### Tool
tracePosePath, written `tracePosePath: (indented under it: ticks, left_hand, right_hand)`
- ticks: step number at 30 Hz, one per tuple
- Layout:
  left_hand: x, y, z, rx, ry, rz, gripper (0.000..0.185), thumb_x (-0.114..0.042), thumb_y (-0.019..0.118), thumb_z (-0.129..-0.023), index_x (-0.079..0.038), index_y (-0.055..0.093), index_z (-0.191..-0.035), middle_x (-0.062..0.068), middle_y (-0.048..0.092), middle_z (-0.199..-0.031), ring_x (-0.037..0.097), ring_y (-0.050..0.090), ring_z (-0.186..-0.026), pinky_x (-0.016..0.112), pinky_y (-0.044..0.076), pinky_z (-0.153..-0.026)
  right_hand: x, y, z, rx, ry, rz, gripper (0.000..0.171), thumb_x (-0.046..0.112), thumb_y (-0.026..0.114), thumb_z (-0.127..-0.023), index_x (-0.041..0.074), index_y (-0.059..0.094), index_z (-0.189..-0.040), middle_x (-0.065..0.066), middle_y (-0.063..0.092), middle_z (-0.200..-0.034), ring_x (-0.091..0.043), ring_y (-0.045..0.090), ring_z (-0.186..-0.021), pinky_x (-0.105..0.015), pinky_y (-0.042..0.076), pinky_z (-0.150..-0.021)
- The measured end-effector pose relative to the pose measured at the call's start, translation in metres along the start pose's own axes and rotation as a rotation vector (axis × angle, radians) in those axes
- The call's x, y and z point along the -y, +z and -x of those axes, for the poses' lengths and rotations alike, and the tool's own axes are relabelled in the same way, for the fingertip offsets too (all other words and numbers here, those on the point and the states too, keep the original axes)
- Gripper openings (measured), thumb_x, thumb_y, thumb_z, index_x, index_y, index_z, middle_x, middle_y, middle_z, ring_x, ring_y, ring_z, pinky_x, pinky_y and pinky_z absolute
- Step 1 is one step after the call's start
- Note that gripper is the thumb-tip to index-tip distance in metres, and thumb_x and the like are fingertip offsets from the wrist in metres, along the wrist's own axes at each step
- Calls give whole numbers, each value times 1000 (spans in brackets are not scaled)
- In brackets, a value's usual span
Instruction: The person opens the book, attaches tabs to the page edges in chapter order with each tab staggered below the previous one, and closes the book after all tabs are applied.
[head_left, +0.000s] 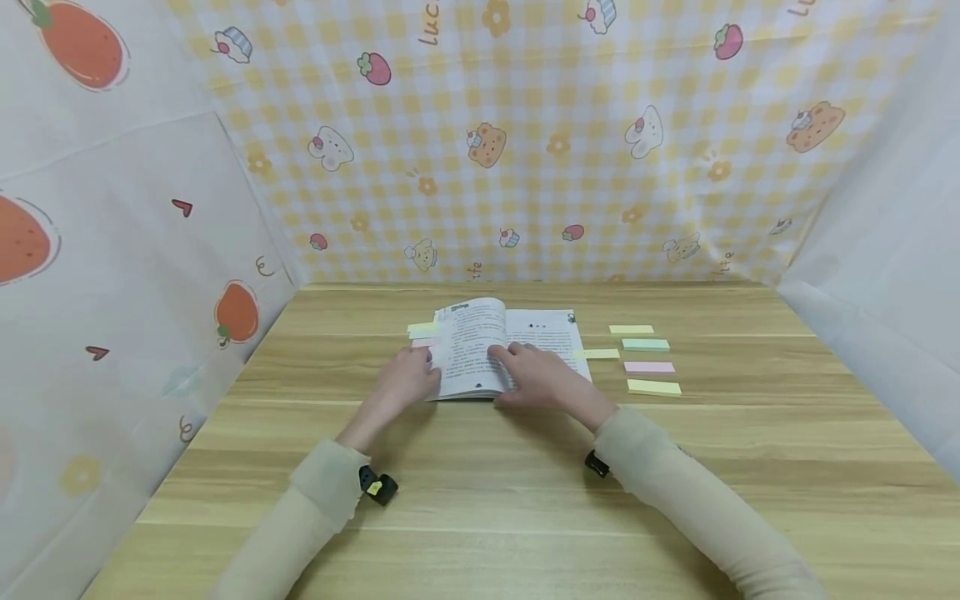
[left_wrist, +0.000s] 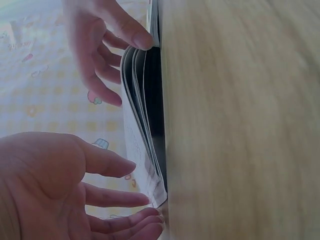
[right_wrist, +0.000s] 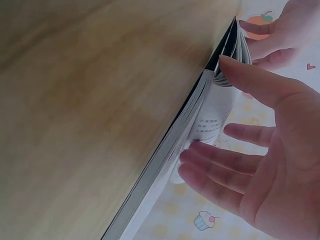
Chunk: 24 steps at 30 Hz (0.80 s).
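An open book [head_left: 468, 354] lies on the table, its left-hand pages bowing up toward the spine. Paper tabs [head_left: 423, 331] in yellow, green and pink stick out from its left edge, and a yellow tab [head_left: 600, 354] juts from the right page. My left hand [head_left: 407, 377] is at the lower left corner, its fingers extended along the page edge in the left wrist view. Over the right page by the spine is my right hand [head_left: 538, 377], fingers loosely spread. The right thumb [right_wrist: 237, 70] touches the book's lower edge near the spine.
Right of the book lie several sticky-note strips: a yellow strip [head_left: 632, 330], a green strip [head_left: 646, 344], a pink strip [head_left: 649, 367] and another yellow strip [head_left: 654, 387]. A patterned cloth [head_left: 525, 183] hangs behind the wooden table [head_left: 480, 500].
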<state>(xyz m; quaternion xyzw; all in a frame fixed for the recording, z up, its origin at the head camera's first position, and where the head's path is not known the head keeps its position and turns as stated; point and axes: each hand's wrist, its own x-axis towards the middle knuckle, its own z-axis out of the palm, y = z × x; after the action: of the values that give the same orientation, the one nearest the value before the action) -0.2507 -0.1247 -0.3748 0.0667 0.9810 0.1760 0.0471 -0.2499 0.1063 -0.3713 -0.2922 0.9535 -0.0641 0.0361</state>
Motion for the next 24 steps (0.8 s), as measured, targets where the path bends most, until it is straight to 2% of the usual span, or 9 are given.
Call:
tracePosePath:
  ticks: [4,8,17,24]
  left_hand:
    - [4,-3,4,24,-5,51,19,-19,58,-96,-1,63,-91,10,56,-82,22,50,-69,31,37,-56]
    - [6,-6,6,71,-10,87,22,-21,59,-97,-5,61,-83,5,54,-70,17,46,-60,27,32,-52]
    - [9,-6,7,107,-37,177,32,-21,56,-98,-9,57,-69,0,46,-61,13,39,-53,24,27,-48]
    - [15,-7,5,128,-41,248,29,-19,55,-97,-6,62,-72,2,52,-64,13,41,-54,24,30,-49]
  right_hand:
    - [1,1,-3,7,6,35,76,44,81,-83,15,46,-144,-12,61,-115,-25,60,-96,-42,54,-72]
    - [4,1,-4,18,13,57,75,44,80,-84,15,47,-144,-11,61,-113,-24,58,-93,-39,53,-68]
    - [5,0,-3,-5,0,68,67,40,78,-83,9,51,-135,-10,64,-105,-25,60,-92,-39,53,-66]
    - [2,1,-2,-45,-20,58,57,40,78,-81,7,56,-121,-7,64,-93,-23,61,-83,-39,54,-61]
